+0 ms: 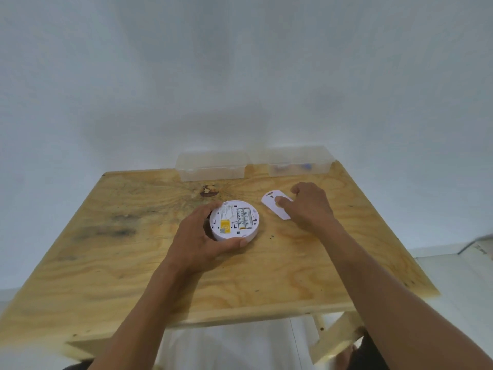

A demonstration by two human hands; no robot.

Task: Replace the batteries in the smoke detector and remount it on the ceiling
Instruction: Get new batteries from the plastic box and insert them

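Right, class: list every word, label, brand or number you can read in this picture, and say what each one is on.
None can be read.
Yellow sticker on the smoke detector: print too small and blurred.
Grey print on the detector's back: blurred.
Batteries: markings blurred.
White cover: no print shows.
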